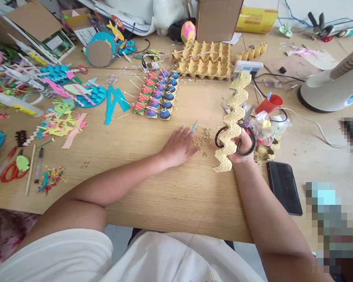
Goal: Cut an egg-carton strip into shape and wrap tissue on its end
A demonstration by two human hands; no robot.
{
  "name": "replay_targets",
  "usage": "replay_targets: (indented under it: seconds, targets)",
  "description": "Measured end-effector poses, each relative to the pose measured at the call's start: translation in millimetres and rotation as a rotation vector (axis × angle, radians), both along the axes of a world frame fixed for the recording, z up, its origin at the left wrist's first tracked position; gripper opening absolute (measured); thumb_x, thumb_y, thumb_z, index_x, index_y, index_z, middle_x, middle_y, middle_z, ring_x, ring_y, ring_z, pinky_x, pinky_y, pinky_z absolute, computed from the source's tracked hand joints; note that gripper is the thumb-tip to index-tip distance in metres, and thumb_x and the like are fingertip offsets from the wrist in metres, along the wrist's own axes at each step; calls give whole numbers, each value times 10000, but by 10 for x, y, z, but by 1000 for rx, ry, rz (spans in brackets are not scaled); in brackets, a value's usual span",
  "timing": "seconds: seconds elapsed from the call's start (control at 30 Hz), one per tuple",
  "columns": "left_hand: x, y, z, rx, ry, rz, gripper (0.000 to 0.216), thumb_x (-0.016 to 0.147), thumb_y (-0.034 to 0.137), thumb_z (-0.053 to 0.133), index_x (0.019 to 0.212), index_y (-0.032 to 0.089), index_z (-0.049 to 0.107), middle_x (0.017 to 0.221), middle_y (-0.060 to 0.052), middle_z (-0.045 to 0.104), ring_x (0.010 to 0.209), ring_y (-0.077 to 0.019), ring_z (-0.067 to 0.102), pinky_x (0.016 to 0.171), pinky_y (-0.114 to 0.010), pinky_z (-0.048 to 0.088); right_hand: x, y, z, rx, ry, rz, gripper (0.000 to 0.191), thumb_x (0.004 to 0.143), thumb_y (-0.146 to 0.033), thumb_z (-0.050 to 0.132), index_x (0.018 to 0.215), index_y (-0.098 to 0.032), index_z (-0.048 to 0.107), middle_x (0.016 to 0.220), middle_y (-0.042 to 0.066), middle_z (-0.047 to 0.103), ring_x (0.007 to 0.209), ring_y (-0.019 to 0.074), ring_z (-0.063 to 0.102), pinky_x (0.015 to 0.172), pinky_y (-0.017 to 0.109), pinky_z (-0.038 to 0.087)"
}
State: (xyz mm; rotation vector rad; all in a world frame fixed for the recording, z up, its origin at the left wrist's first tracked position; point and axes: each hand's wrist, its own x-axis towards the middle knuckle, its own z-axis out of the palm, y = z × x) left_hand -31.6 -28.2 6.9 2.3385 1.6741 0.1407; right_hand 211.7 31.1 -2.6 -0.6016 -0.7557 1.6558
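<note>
My left hand (pixel 180 147) lies palm down on the table with its fingers spread, beside a scatter of small cardboard scraps (pixel 205 137). A thin blue strip (pixel 194 127) touches its fingertips or lies just past them. My right hand (pixel 243 145) is closed around a pair of black-handled scissors (pixel 248 135), blades pointing away from me. The same hand also holds up a long wavy strip of egg carton (pixel 234 117), which covers part of the scissors and some of the fingers.
Painted egg-carton cups (pixel 157 94) stand in rows beyond my left hand, with pins sticking out. Uncut egg carton (pixel 206 60) lies behind them. A red cup (pixel 270 103), a phone (pixel 284 188) and a fan base (pixel 326 90) are on the right. Coloured paper scraps (pixel 64 125) and orange scissors (pixel 11 171) lie left.
</note>
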Motion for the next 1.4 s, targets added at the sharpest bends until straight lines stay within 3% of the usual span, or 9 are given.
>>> replay_targets:
  seconds: [0.17,0.33,0.47,0.63,0.8,0.97,1.13,1.27,1.4]
  targets:
    - [-183,8,-64,49,-9,42,804,1135,603,368,1685,20,428,1814,-259,330,1732,-432,233,1427,-585,203,-9,5,-1,7,-26,30,423,740,-550,915,1034,-321,713,701,-56,682,641,207,689,631,366,628]
    - [-267,-13,-100,87,-22,75,814,1127,607,388,1662,-4,454,1790,-289,360,1729,-427,252,1423,-587,231,2,16,-1,-10,-41,48,437,700,-548,937,997,-316,717,629,-69,601,551,177,578,613,363,604]
    - [-252,-133,-75,89,-5,59,755,1104,587,489,1664,80,489,1820,-253,322,1736,-452,211,1407,-658,217,6,14,6,2,-36,40,399,723,-514,930,987,-312,711,709,-73,643,488,118,470,532,313,539]
    - [-236,-178,-63,103,-65,-11,613,1108,535,517,1615,195,571,1822,-189,358,1728,-440,237,1379,-681,262,21,18,1,24,-35,77,369,780,-521,905,990,-302,696,588,-92,504,468,114,453,505,286,522]
    - [-235,108,98,227,-54,94,377,1074,357,594,1373,171,727,1408,-173,724,1375,-352,640,1200,-517,513,30,42,-25,31,10,93,383,769,-491,933,996,-299,691,630,-97,527,457,79,408,461,235,462]
    - [-82,451,246,147,88,243,268,1045,299,600,1227,180,758,1230,-146,799,1158,-334,757,916,-427,589,30,35,-46,-8,6,51,402,747,-468,943,1044,-326,711,739,-88,622,480,83,416,476,259,465]
    - [38,655,241,44,35,317,218,1005,240,591,1047,213,804,1106,-98,849,1069,-303,784,833,-388,570,6,18,-19,4,1,79,408,751,-472,939,1033,-319,688,721,-92,595,475,75,428,478,250,476]
    - [-143,582,345,-39,-136,328,163,971,290,682,1020,217,820,1068,-82,862,971,-265,785,820,-369,575,-25,8,19,8,8,75,437,721,-493,953,1007,-318,673,712,-90,592,478,83,450,463,254,474]
    - [-543,274,454,4,-133,413,148,976,304,671,991,239,802,1034,-75,855,932,-269,777,828,-391,598,-28,8,21,14,-3,81,408,765,-518,921,1032,-324,681,641,-97,533,458,98,458,474,274,485]
